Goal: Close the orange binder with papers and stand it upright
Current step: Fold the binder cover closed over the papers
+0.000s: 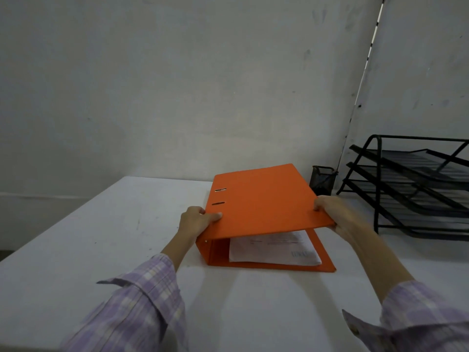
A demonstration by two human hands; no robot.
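Note:
An orange binder (264, 201) lies on the white table (101, 237) with its spine to the left and its top cover partly lowered, still tilted up at the near edge. A stack of white papers (274, 250) shows in the gap beneath the cover. My left hand (196, 221) grips the cover's left near corner by the spine, thumb on top. My right hand (332, 212) holds the cover's right edge, fingers curled under it.
A black wire letter tray (411, 189) with three tiers stands at the right. A small black mesh pen cup (323, 180) sits behind the binder by the wall. A grey wall runs along the table's far edge.

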